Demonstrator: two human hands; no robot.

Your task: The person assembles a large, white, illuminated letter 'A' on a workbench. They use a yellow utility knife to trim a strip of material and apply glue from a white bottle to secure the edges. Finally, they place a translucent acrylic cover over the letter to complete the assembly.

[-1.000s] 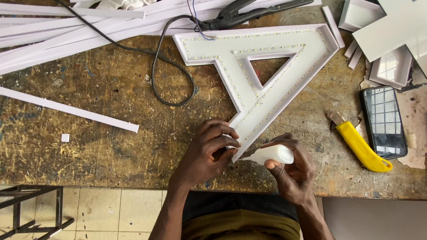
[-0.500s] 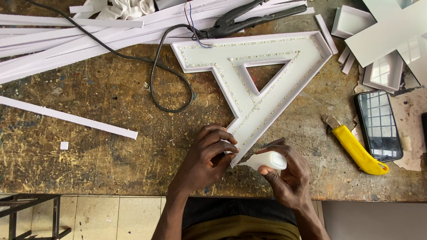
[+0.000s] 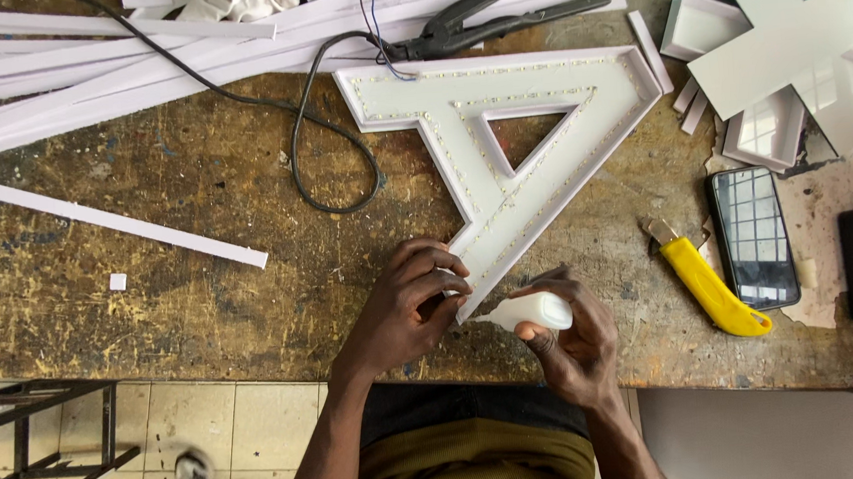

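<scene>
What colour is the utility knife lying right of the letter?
Yellow handle with a metal blade end: the utility knife shows best in the head view.

I see a white channel letter (image 3: 502, 179) with rows of pale yellow dots lining its inner edges. The small bottle (image 3: 532, 311) is white too. The tabletop (image 3: 201, 305) is mottled brown, scuffed with darker and lighter patches. White strips (image 3: 94, 63) lie across it, crossed by a black cable (image 3: 316, 167). The utility knife (image 3: 708, 285) is bright yellow. The phone (image 3: 753, 237) is black, its screen showing a pale grid reflection. The floor tiles (image 3: 250, 427) are cream.
</scene>
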